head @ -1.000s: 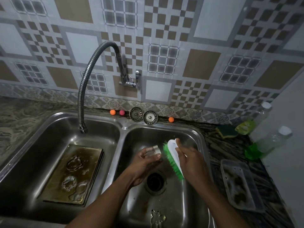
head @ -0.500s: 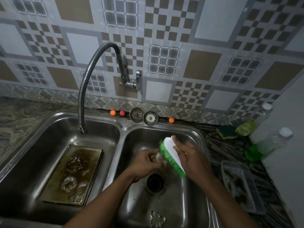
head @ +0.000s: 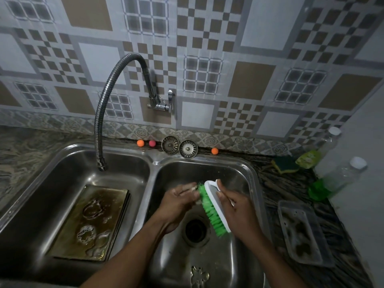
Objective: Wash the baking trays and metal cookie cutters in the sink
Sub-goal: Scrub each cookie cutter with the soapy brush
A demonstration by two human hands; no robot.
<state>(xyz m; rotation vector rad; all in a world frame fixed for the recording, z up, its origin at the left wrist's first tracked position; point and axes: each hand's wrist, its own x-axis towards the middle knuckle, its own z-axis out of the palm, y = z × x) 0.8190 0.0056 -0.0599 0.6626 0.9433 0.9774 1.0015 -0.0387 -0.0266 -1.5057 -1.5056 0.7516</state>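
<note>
1. The left hand [head: 178,201] is curled around a small cookie cutter [head: 192,189] over the right basin [head: 245,175] of a double steel sink; only a pale sliver of the cutter shows between the fingers.
2. The right hand [head: 236,210] grips the white back of a scrub brush [head: 214,208], its green bristles turned toward the left hand and touching the held cutter.
3. Both hands sit above the open drain [head: 195,228] in the middle of the right basin.
4. A flower-shaped cutter [head: 199,276] lies flat on the floor of the right basin near its front edge.
5. In the left basin [head: 52,169], baking trays [head: 93,223] lie stacked on the floor, the top one brown and wet.
6. At least two more cutters [head: 92,209] lie on the top tray, with soap foam around the nearer ones.
7. A flexible tap [head: 104,113] arches from the tiled wall, and its spout hangs over the back of the left basin.
8. Two sink strainers [head: 179,146] stand side by side on the back rim of the sink, with small orange and pink balls on either side.
9. On the worktop's right side a clear plastic container [head: 301,231] lies near the front; a sponge [head: 285,165] and two bottles with green liquid [head: 324,183] are toward the back corner
</note>
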